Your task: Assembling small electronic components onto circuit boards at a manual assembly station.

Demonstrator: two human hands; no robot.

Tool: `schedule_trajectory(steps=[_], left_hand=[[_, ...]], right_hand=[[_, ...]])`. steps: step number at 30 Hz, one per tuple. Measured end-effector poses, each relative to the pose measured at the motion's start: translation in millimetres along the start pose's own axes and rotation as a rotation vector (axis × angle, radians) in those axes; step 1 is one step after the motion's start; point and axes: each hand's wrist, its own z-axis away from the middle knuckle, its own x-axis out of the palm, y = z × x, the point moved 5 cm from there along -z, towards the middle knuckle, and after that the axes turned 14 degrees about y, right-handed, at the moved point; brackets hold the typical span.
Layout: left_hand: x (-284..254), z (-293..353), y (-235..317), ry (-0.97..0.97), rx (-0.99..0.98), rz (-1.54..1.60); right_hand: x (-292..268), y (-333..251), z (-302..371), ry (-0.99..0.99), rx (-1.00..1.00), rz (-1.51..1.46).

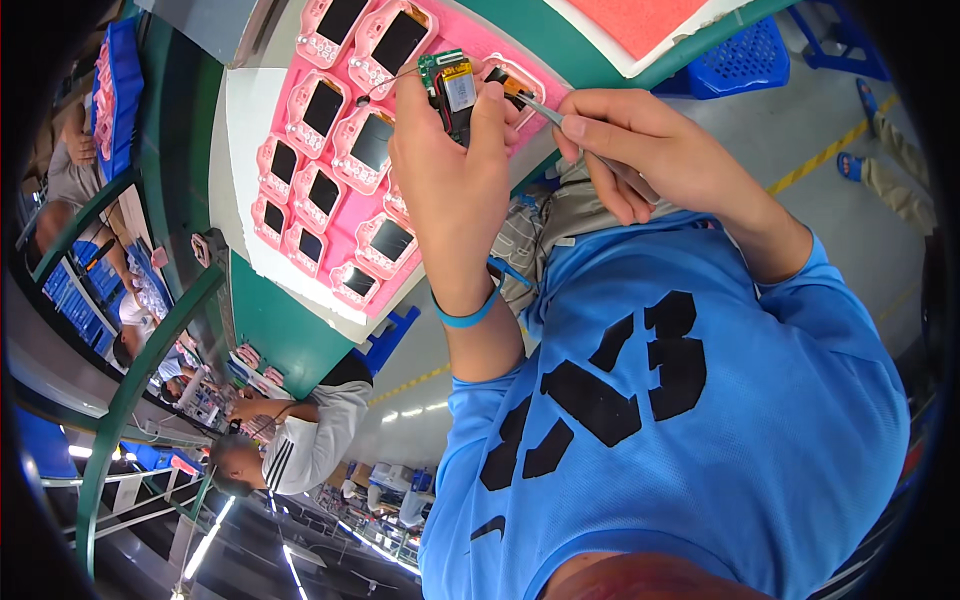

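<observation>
My left hand (450, 190) pinches a small green circuit board (440, 62) with a silver battery (460, 92) and a black part attached. A thin dark wire with a small round end runs off to its left. In my right hand (640, 140) is a pair of metal tweezers (545, 111), closed between thumb and fingers. Their tips reach a pink housing (533, 75) with an orange flat cable, just right of the battery; whether they grip anything there is too small to tell. Left of my hands, several pink housings with dark screens (368, 143) lie in rows on a pink mat (345, 222).
The mat lies on a white board (240, 200) over a green table (285, 300). A red pad with a white border (640, 25) lies at the far right. Beyond are blue plastic stools (735, 60), a blue bin (120, 90), and several people at work on the left.
</observation>
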Motion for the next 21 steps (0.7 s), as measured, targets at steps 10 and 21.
schedule_trajectory(steps=[10,21], left_hand=[[0.7,-1.7,-5.6,0.013,0.077,-0.025],[-11.3,2.9,-0.4,0.036,0.153,-0.116]], right_hand=[[-1.3,0.6,-6.0,0.029,-0.029,0.028],[-4.7,-0.9,-8.7,-0.032,-0.088,0.096]])
